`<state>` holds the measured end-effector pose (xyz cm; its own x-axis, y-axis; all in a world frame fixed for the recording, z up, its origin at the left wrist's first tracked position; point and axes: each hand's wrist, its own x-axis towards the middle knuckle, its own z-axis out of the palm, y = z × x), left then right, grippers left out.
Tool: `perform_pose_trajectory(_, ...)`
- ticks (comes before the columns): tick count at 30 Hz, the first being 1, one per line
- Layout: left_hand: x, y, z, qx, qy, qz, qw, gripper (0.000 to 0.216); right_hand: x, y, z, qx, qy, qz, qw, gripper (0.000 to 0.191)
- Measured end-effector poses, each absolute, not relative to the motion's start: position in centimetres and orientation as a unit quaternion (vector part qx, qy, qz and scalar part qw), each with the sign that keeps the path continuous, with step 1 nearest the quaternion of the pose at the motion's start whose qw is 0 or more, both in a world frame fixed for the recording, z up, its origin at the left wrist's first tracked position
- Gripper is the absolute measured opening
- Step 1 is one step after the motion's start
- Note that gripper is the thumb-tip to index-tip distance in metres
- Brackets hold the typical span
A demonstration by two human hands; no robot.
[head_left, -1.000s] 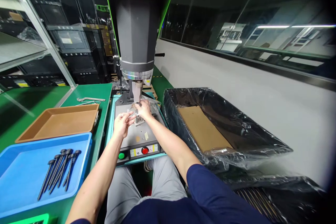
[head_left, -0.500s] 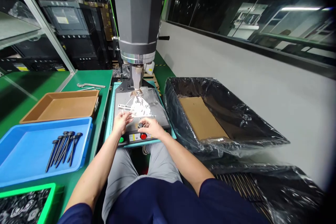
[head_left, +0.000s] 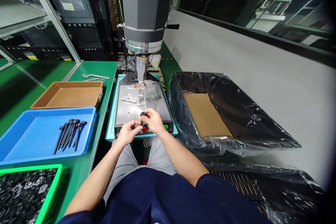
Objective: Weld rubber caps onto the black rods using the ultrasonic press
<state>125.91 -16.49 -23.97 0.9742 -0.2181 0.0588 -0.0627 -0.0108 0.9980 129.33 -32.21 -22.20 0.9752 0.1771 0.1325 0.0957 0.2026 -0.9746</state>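
Over the front edge of a bench machine's metal plate [head_left: 128, 114], my right hand [head_left: 154, 121] is closed on a black knob-headed rod [head_left: 142, 123], its fingers at the dark head. My left hand [head_left: 128, 133] pinches the rod lower down, with thumb and fingers together. The rod's lower end is hidden by the fingers. Just below the hands sits a red button [head_left: 145, 129], and a green button [head_left: 166, 126] is to the right. Farther back on the plate, clear plastic film [head_left: 147, 92] covers part of the fixture under the machine's head [head_left: 141, 66].
On my left, a blue tray [head_left: 34, 140] holds several black knob-headed rods [head_left: 69, 133]. Behind it are a brown tray [head_left: 68, 94] and a wrench [head_left: 96, 76]. A green crate [head_left: 52, 189] contains small black parts. At right stands a bin lined with black plastic [head_left: 252, 119], cardboard [head_left: 207, 117] inside.
My left hand has moved right to meet my right hand at the rod. The rod now shows more upright. Bright glare on the plastic film has gone, and the view has shifted slightly.
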Motion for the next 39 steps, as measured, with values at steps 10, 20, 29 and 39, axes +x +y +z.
perform_pose_trajectory(10, 125.1, -16.3, -22.8, 0.662, -0.04, -0.096, 0.742, 0.034, 128.1, -31.8, -22.5, -0.629, -0.108, 0.16, 0.753, 0.042)
perform_pose_trajectory(20, 123.7, -14.8, -22.9, 0.716, -0.071, -0.062, 0.692, 0.028, 128.2, -29.2, -23.1, -0.652, -0.109, 0.145, 0.737, 0.038)
perform_pose_trajectory(29, 120.7, -1.1, -19.2, 0.923, 0.184, 0.053, 0.335, 0.023, 127.7, -30.0, -22.6, -0.669, -0.138, 0.195, 0.704, 0.046)
perform_pose_trajectory(39, 123.1, 3.7, -21.6, 0.965, 0.232, -0.086, 0.089, 0.022, 125.4, -36.9, -19.9, -0.706, -0.13, 0.134, 0.683, 0.041)
